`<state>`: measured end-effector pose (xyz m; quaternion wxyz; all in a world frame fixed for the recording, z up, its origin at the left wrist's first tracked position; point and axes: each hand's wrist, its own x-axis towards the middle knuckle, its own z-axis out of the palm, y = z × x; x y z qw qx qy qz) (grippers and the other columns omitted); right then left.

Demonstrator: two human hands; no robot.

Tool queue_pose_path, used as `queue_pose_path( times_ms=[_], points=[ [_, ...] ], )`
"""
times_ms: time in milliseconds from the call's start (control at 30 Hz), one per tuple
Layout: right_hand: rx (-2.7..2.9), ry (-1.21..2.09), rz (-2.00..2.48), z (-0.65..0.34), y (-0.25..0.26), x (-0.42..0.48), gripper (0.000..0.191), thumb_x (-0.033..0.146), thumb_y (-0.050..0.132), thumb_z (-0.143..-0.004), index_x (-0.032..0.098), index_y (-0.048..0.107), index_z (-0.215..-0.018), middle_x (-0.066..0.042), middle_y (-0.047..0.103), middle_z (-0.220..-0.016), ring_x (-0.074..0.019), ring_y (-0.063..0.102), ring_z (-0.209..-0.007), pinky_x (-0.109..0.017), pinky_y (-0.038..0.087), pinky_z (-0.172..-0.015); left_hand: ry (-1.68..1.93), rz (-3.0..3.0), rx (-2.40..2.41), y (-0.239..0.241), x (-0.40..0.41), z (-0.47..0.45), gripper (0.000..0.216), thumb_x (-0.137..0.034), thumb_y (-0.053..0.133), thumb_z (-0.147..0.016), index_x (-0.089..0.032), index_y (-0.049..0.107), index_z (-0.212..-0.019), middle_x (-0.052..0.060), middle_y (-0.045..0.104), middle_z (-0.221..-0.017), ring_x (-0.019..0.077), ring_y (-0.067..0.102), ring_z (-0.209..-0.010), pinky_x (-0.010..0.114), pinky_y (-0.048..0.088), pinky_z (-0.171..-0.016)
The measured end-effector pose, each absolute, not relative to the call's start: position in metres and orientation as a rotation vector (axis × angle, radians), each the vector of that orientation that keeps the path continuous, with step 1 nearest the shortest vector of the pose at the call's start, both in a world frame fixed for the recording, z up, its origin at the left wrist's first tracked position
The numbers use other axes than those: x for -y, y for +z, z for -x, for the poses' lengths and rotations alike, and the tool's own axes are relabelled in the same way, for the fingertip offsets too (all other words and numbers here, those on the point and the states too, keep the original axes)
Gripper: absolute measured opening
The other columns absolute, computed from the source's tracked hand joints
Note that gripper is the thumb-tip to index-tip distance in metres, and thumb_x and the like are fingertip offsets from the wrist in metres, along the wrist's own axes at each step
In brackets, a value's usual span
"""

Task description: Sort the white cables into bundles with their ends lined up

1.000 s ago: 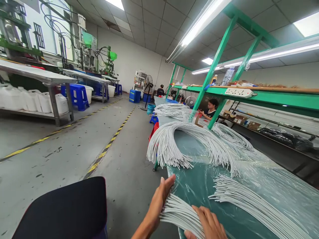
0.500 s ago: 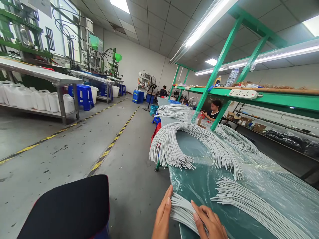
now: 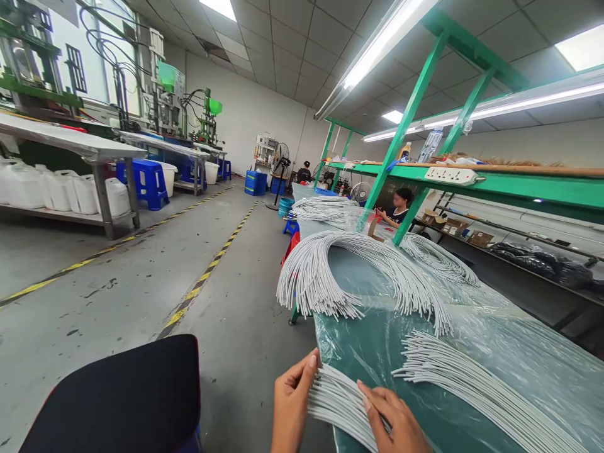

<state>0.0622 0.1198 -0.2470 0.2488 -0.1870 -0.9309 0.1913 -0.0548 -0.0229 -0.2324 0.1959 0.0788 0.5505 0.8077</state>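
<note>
A bundle of thin white cables [image 3: 336,397] lies at the near edge of the green table, cut ends toward the left. At those ends, my left hand [image 3: 293,397] is closed, thumb and forefinger pinched together at the upper corner of the bundle; how many cables they grip cannot be made out. My right hand [image 3: 394,418] lies over the same bundle further along, its thumb and fingers closed on the cables. Beside it on the right, a second white cable bundle [image 3: 476,387] rests untouched on the table. Beyond my hands sits a large curved bundle of white cables [image 3: 314,270].
Clear plastic film covers the green table [image 3: 363,346]. More cable coils [image 3: 438,258] lie further back. A green shelf frame [image 3: 410,126] carries a power strip [image 3: 450,176]. A black chair back [image 3: 123,390] stands at lower left. Another person [image 3: 396,211] sits across the table.
My left fingers have gone from stretched out along the cable ends to a pinch at the bundle's upper corner. My right hand stays on the bundle. The view has shifted slightly.
</note>
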Motion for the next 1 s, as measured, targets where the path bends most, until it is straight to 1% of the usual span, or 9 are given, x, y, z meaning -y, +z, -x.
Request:
queue_pose_path(
  times_ms=[67, 167, 267, 333, 467, 600, 667, 833, 1000],
  points=[
    [2.539, 0.495, 0.489, -0.063, -0.248, -0.121, 0.039, 0.037, 0.032, -0.087, 0.029, 0.064, -0.107, -0.004, 0.065, -0.091, -0.0184, 0.060, -0.080, -0.029, 0.048, -0.070, 2.224, -0.326, -1.627, -0.232, 0.021, 0.054, 0.048, -0.056, 0.059, -0.068, -0.017, 0.069, -0.095, 0.009, 0.065, -0.105, 0.0317, 0.055, -0.106, 0.042, 0.041, -0.096],
    [2.557, 0.404, 0.462, -0.065, -0.252, -0.122, 0.043, 0.035, 0.028, -0.089, 0.022, 0.064, -0.108, -0.007, 0.066, -0.095, -0.0195, 0.061, -0.085, -0.030, 0.048, -0.076, 2.098, -0.622, -1.920, -0.239, 0.020, 0.048, 0.042, -0.051, 0.048, -0.078, -0.023, 0.065, -0.105, 0.006, 0.060, -0.115, 0.0274, 0.049, -0.115, 0.045, 0.032, -0.103],
    [2.605, 0.207, 0.528, -0.065, -0.258, -0.116, 0.046, 0.040, 0.032, -0.087, 0.016, 0.059, -0.116, -0.010, 0.063, -0.106, -0.0256, 0.058, -0.097, -0.037, 0.048, -0.080, 1.964, -0.879, -2.184, -0.244, 0.021, 0.043, 0.038, -0.044, 0.039, -0.084, -0.029, 0.057, -0.114, 0.001, 0.054, -0.124, 0.0244, 0.043, -0.120, 0.049, 0.025, -0.106],
    [2.640, 0.072, 0.603, -0.065, -0.260, -0.108, 0.052, 0.046, 0.039, -0.083, 0.012, 0.055, -0.120, -0.013, 0.060, -0.112, -0.0307, 0.056, -0.102, -0.044, 0.048, -0.079, 1.909, -0.923, -2.236, -0.242, 0.023, 0.043, 0.036, -0.041, 0.038, -0.086, -0.032, 0.056, -0.115, 0.000, 0.055, -0.122, 0.0230, 0.046, -0.118, 0.048, 0.023, -0.107],
    [2.671, -0.065, 0.653, -0.059, -0.253, -0.091, 0.059, 0.052, 0.044, -0.079, 0.014, 0.051, -0.124, -0.014, 0.057, -0.117, -0.0352, 0.053, -0.105, -0.050, 0.047, -0.079, 1.942, -0.835, -1.964, -0.231, 0.028, 0.047, 0.037, -0.045, 0.042, -0.084, -0.028, 0.059, -0.113, 0.002, 0.056, -0.122, 0.0223, 0.045, -0.119, 0.044, 0.021, -0.109],
    [2.701, -0.043, 0.567, -0.051, -0.242, -0.082, 0.060, 0.048, 0.046, -0.080, 0.014, 0.044, -0.129, -0.013, 0.053, -0.122, -0.0344, 0.052, -0.107, -0.050, 0.046, -0.081, 2.237, -0.394, -1.376, -0.231, 0.030, 0.047, 0.048, -0.050, 0.032, -0.086, -0.023, 0.055, -0.118, 0.003, 0.050, -0.129, 0.0209, 0.037, -0.125, 0.039, 0.022, -0.109],
    [2.717, -0.007, 0.550, -0.048, -0.239, -0.082, 0.060, 0.047, 0.044, -0.081, 0.013, 0.043, -0.130, -0.012, 0.052, -0.124, -0.0332, 0.050, -0.109, -0.048, 0.046, -0.081, 2.354, -0.248, -1.255, -0.234, 0.029, 0.045, 0.049, -0.051, 0.031, -0.086, -0.025, 0.050, -0.123, 0.001, 0.047, -0.132, 0.0199, 0.034, -0.127, 0.037, 0.020, -0.110],
    [2.727, 0.043, 0.527, -0.044, -0.239, -0.085, 0.058, 0.048, 0.038, -0.084, 0.013, 0.043, -0.130, -0.012, 0.052, -0.125, -0.0305, 0.048, -0.112, -0.043, 0.045, -0.085, 2.379, -0.187, -1.333, -0.234, 0.021, 0.039, 0.051, -0.056, 0.026, -0.086, -0.032, 0.043, -0.128, -0.004, 0.042, -0.136, 0.0194, 0.028, -0.130, 0.037, 0.015, -0.111],
    [2.733, 0.029, 0.549, -0.043, -0.237, -0.079, 0.064, 0.051, 0.043, -0.080, 0.011, 0.042, -0.130, -0.014, 0.052, -0.124, -0.0339, 0.049, -0.110, -0.047, 0.044, -0.083, 2.178, -0.351, -1.605, -0.226, 0.017, 0.037, 0.050, -0.056, 0.028, -0.085, -0.029, 0.054, -0.119, -0.002, 0.045, -0.134, 0.0225, 0.028, -0.130, 0.041, 0.012, -0.111]
  ],
)
